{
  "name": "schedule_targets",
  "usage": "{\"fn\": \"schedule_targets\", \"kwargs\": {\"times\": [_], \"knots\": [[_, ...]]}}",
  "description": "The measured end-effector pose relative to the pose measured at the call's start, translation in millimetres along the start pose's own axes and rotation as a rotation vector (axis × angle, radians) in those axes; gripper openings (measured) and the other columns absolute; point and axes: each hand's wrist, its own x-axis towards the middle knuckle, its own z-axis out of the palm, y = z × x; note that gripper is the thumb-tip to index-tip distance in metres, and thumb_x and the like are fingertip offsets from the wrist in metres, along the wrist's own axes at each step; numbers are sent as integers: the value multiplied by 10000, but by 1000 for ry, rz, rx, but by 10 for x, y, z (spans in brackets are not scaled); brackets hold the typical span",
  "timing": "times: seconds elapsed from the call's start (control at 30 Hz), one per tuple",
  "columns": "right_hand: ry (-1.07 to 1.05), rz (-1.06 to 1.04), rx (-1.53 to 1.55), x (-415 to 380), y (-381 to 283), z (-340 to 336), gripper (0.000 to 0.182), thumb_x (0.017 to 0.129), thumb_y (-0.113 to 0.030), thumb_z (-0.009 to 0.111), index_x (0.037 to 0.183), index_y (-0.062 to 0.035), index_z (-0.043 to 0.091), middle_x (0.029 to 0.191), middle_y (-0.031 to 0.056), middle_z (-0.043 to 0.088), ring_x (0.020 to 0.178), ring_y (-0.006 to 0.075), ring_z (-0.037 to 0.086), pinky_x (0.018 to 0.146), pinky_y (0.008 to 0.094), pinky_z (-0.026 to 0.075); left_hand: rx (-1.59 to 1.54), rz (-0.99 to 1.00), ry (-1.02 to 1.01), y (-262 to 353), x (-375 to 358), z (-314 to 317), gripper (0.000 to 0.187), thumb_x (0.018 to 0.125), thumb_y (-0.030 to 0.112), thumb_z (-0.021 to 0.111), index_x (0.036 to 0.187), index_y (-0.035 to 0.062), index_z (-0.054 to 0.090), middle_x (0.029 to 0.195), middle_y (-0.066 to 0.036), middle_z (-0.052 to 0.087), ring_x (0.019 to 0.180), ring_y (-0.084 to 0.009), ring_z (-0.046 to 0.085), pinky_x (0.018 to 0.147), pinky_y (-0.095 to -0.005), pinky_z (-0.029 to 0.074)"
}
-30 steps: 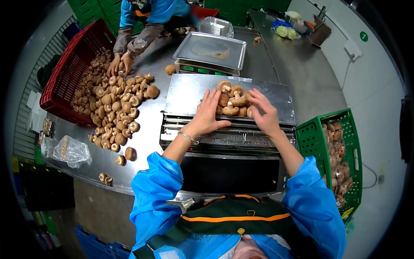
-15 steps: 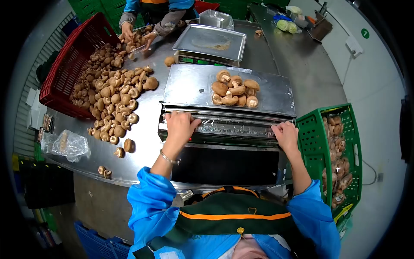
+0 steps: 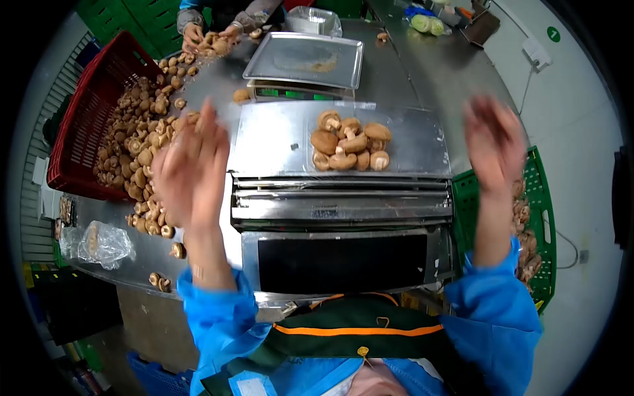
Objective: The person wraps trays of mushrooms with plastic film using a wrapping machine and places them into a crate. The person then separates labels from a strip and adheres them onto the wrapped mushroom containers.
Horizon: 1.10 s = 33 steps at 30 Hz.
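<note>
My left hand [image 3: 193, 165] is raised over the mushroom pile [image 3: 135, 148], left of the wrapping machine [image 3: 343, 204]. My right hand [image 3: 492, 142] is raised over the right side, near the green crate [image 3: 543, 234]. Motion smears the fingers of both, so I cannot tell what they hold; a faint haze shows beside the left fingertips. Between the hands, a clear tray of mushrooms [image 3: 350, 142] rests on the machine's metal top [image 3: 271, 138]. Nearer to me is the machine's black plate [image 3: 342, 264].
Behind the machine a metal tray [image 3: 305, 61] sits on a scale. A red crate [image 3: 86, 132] lies tipped at the left, with a plastic bag [image 3: 105, 244] nearer me. At the back, a co-worker's hands [image 3: 210, 39] handle mushrooms. Cabbage [image 3: 429, 25] lies back right.
Both my hands have lifted off the machine's front bar and moved up and outward. The view has shifted slightly. The co-worker's hands have come closer together around some mushrooms.
</note>
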Motion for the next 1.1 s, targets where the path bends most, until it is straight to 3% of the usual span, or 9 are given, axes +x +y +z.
{"fn": "schedule_targets", "kwargs": {"times": [0.1, 0.17, 0.23, 0.37, 0.5, 0.67, 0.83, 1.0, 1.1], "knots": [[29, -76, -353, 1190, 411, -653, 187, 817, -75, 472, 771, 58, 595, 1067, 204, 581, 1077, 277, 524, 957, 341, 389, 487, 215, 10, -635, 1151, -680, 339, 891, 176, 422, 647, 7, 586, 1047, -176, 603, 1058, -261, 538, 931, -341, 394], [-180, -312, -1638, 1422, 793, -1164, 226, 818, -161, 502, 791, 13, 645, 1036, 125, 624, 923, 179, 579, 828, 275, 428, 1163, 199, -28, -1142, 1330, -1072, 343, 912, 214, 431, 742, -9, 630, 980, -110, 638, 952, -176, 577, 800, -263, 427], [-282, 345, -1843, 1485, 1092, -1614, 229, 819, -175, 524, 780, 6, 658, 979, 93, 645, 919, 144, 581, 808, 261, 447, 1564, 172, -152, -1500, 1255, -1490, 349, 916, 221, 408, 839, -22, 647, 981, -100, 639, 1025, -171, 547, 881, -279, 412], [-199, 652, -1301, 1046, 870, -1297, 322, 866, -278, 497, 1003, -8, 608, 1083, 102, 596, 946, 181, 576, 778, 285, 495, 1132, -582, -260, -1203, 1029, -1192, 339, 937, 265, 375, 1076, 54, 601, 1166, -89, 555, 1097, -180, 496, 987, -274, 329], [21, 811, -1074, 706, 636, -1123, 502, 903, -402, 423, 1240, -31, 432, 1191, 120, 515, 982, 243, 560, 632, 335, 560, 1067, -984, -233, -919, 718, -704, 499, 927, 422, 357, 1273, 62, 362, 1076, -118, 545, 1023, -192, 519, 644, -286, 550], [45, 823, -965, 148, 473, -765, 556, 905, -447, 404, 1280, -37, 384, 1161, 179, 499, 991, 258, 553, 527, 334, 574, 1090, -887, -289, -741, 271, -430, 551, 931, 454, 303, 1331, 76, 277, 1131, -159, 477, 725, -155, 597, 468, -234, 534], [8, 888, -1046, -1001, 473, -503, 491, 925, -369, 404, 1294, -46, 380, 1152, 167, 499, 980, 251, 553, 513, 319, 569, 887, -961, -369, -563, -844, -400, 528, 947, 326, 349, 1385, 85, 181, 1205, -170, 465, 979, -209, 555, 585, -261, 561], [132, 910, -1099, -1309, 789, -939, 461, 927, -348, 388, 1250, -22, 438, 1136, 141, 518, 906, 208, 566, 481, 275, 547, 868, -1087, 55, -638, -1381, -1141, 230, 905, 177, 508, 944, -23, 614, 966, -127, 632, 793, -135, 612, 632, -251, 528], [362, 535, -1231, -1668, 858, -1238, 458, 926, -362, 392, 1211, -13, 474, 991, 100, 570, 748, 150, 586, 466, 234, 504, 831, -730, 273, -862, -1565, -1065, 212, 920, 217, 484, 858, 24, 548, 747, -76, 630, 566, -101, 573, 510, -189, 465]]}}
